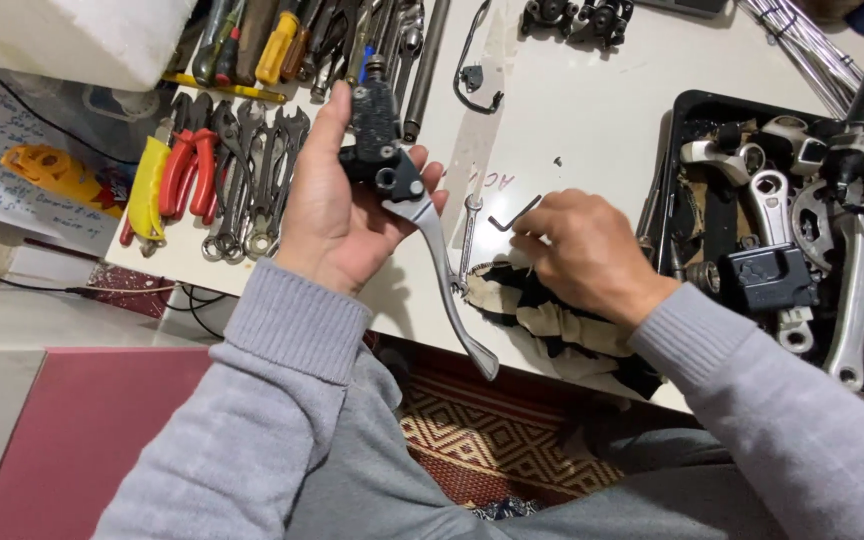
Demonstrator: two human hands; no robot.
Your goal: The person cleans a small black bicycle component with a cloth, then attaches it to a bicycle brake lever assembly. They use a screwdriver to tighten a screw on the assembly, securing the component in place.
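My left hand [337,205] holds a brake lever assembly [407,190] above the white table's [572,110] front edge. It has a black body at the top and a long silver lever pointing down and to the right. My right hand [582,250] rests on a black-and-cream rag [552,325], its fingertips pinching a small black hex key [514,214]. A small silver wrench [468,240] lies on the table between the two hands.
Pliers with red and yellow grips [167,185], several wrenches [262,175] and screwdrivers [277,45] lie at the left. A black tray [687,110] at the right holds cranks and metal bike parts. A patterned rug [472,440] lies below the table edge.
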